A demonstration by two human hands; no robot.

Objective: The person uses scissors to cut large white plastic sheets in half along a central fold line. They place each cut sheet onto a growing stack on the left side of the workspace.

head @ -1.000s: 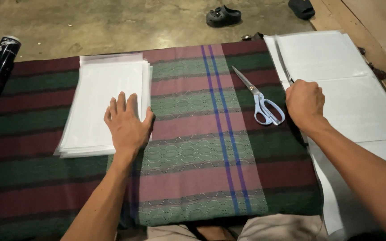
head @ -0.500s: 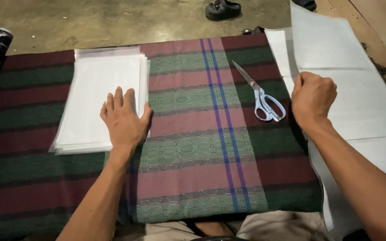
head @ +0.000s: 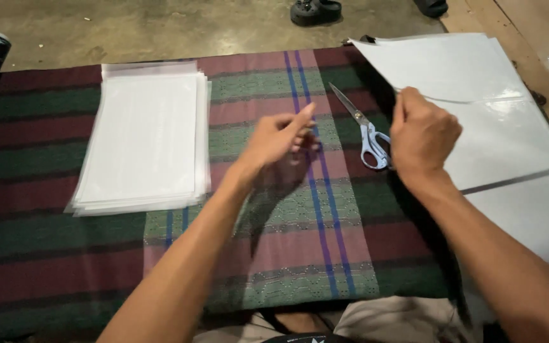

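— White sheet [head: 452,67] lifted at its edge by the right hand [head: 422,136], fingers pinched shut on it; scissors [head: 366,130] just beside.

— Left hand [head: 281,136]?

— Open, empty, above the striped cloth [head: 274,254]; paper stack [head: 144,136] left of it.

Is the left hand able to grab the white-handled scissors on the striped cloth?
Probably yes. The left hand hovers open, with only bare striped cloth between it and the white-handled scissors; the right hand sits beside them, pinching a white sheet.
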